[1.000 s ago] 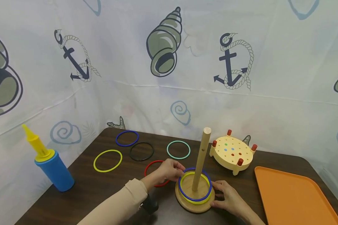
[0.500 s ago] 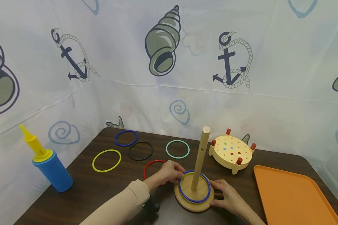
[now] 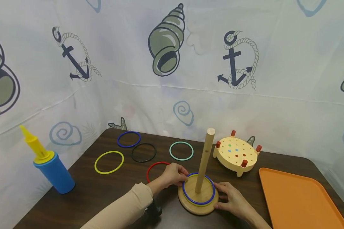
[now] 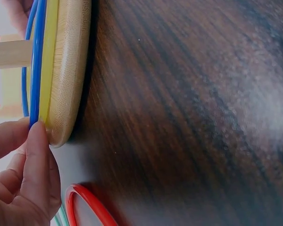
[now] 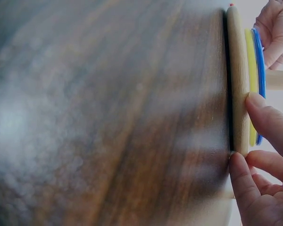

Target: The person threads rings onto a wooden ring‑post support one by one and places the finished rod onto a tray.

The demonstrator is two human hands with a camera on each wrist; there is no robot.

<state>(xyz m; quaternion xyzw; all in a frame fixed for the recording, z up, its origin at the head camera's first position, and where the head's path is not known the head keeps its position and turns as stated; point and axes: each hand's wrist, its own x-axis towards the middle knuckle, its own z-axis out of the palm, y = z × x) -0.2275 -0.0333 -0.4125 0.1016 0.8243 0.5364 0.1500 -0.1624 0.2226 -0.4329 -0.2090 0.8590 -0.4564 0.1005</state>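
A wooden peg (image 3: 205,156) stands up from a round wooden base (image 3: 185,204), slightly tilted in the head view. Around the peg lies a blue ring (image 4: 36,70) directly over a yellow ring (image 4: 48,66), close above the base. My left hand (image 3: 173,175) pinches the blue ring at its left side between thumb and finger, with a fingertip right at the yellow ring's edge. On the other side my right hand (image 3: 230,198) grips the rim of the base, its thumb and a fingertip on the wood in the right wrist view.
A red ring (image 3: 153,167) lies partly behind my left hand. Further back are turquoise (image 3: 181,159), black (image 3: 143,161), blue (image 3: 129,146) and yellow (image 3: 109,173) rings. A red-legged dotted disc (image 3: 235,156), orange tray (image 3: 304,200) and blue-and-yellow hand pump (image 3: 54,175) stand around.
The blue ring has shifted slightly and now covers most of the yellow ring, which showed more inside it before. Both hands have stayed in place.
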